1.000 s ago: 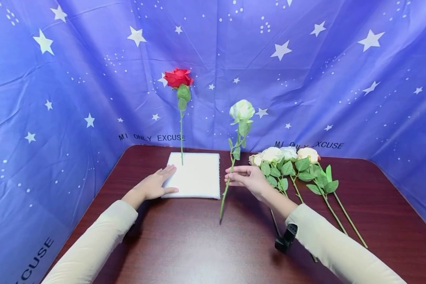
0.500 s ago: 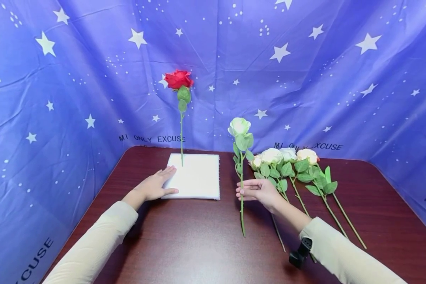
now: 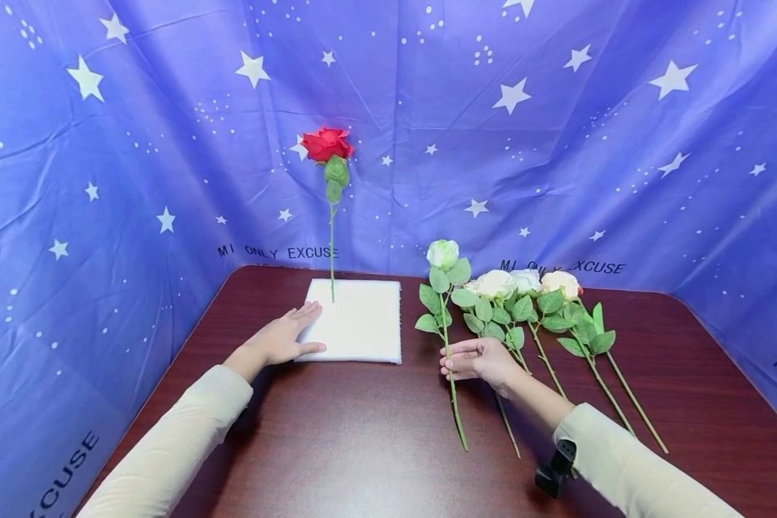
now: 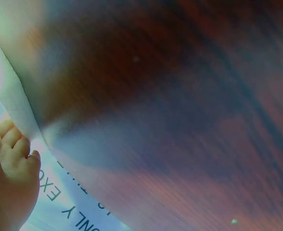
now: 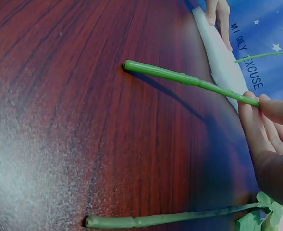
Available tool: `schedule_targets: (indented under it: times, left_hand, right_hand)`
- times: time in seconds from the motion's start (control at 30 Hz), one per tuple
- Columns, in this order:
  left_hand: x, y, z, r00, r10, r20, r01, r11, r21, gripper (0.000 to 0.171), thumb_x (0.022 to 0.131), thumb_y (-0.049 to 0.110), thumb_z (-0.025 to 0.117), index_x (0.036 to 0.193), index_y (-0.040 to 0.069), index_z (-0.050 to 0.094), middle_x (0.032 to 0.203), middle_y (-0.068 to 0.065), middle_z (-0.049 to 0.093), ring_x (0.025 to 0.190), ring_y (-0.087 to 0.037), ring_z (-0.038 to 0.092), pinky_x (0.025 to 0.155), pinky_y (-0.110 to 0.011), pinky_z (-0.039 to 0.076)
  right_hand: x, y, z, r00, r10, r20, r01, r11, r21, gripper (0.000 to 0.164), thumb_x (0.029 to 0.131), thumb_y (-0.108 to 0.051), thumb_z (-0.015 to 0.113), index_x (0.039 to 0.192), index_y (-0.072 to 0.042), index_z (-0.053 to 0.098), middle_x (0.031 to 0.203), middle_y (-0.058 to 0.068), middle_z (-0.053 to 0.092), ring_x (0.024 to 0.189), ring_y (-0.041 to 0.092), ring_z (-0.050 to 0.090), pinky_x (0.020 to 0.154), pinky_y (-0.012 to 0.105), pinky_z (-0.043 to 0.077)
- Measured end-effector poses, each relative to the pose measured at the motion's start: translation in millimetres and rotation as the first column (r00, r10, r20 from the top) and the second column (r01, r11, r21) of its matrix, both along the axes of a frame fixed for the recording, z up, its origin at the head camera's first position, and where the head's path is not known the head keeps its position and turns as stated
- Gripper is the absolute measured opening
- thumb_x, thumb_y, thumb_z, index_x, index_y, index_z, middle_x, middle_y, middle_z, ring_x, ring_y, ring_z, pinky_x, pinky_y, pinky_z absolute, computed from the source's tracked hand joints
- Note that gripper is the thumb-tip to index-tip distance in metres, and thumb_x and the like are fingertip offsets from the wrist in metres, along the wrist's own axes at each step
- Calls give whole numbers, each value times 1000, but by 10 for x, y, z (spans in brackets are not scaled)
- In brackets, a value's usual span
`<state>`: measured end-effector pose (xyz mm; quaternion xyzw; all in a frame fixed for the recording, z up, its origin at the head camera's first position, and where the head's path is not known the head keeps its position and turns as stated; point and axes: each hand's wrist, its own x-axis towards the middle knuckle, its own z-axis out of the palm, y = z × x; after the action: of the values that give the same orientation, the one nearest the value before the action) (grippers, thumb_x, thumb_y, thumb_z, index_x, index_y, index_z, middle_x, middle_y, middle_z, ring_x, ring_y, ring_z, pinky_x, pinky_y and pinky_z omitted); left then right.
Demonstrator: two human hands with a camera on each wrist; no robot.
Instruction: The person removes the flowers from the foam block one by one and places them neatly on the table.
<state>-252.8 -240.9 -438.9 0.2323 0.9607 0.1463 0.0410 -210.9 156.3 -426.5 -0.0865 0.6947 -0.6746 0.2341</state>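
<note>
In the head view my right hand (image 3: 482, 363) pinches the stem of a white-green rose (image 3: 443, 255) between thumb and fingers. The rose leans, its bloom toward the back and its stem end toward the front; in the right wrist view that stem (image 5: 179, 77) ends close over the table. My left hand (image 3: 283, 337) lies with straight, spread fingers on the left edge of a white foam block (image 3: 362, 324). A red rose (image 3: 326, 144) stands upright in the block's back part. The left wrist view shows the left hand (image 4: 11, 178) only in part.
Several pale roses (image 3: 495, 285) lie side by side on the dark red table (image 3: 337, 446), right of the right hand, stems toward the front. A blue star-printed cloth (image 3: 388, 86) hangs behind and at the sides. A black device (image 3: 555, 471) sits at the right wrist.
My right hand has moved right and toward the front with the white-green rose, away from the foam block. The rose's bloom has come down. The left hand has stayed in place.
</note>
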Motion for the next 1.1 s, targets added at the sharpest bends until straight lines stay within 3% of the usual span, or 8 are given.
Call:
schedule_targets:
  times: [0.23,0.47,0.73,1.1]
  left_hand:
    - [-16,3,-5,1000,0,2,0,1000,6,87,87,52,62,149,0,30,158,-16,28,148,-32,25,122,-49,22]
    - [-15,-13,-48,1000,-3,10,3,1000,1,88,87,55,60,150,1,30,158,-16,28,148,-32,25,121,-50,22]
    - [-3,2,-31,1000,2,17,-2,1000,-1,87,87,54,60,150,1,30,158,-16,28,148,-32,25,122,-49,21]
    - [-14,-1,-32,1000,9,14,-9,1000,0,86,88,54,60,150,2,29,159,-15,26,149,-31,24,122,-49,21]
  right_hand:
    - [-47,38,-45,997,-65,34,61,993,99,42,86,7,62,121,26,49,95,16,75,75,10,72,75,29,61]
    - [-50,74,-94,989,-128,75,109,970,217,37,84,8,62,117,22,55,86,11,75,69,10,70,70,25,61]
    - [-75,81,-111,980,-195,41,174,938,299,37,82,7,66,116,20,58,87,14,76,65,8,70,65,23,60]
    - [-93,110,-84,977,-212,12,198,929,312,40,82,6,67,118,20,57,94,24,74,66,8,70,66,26,61]
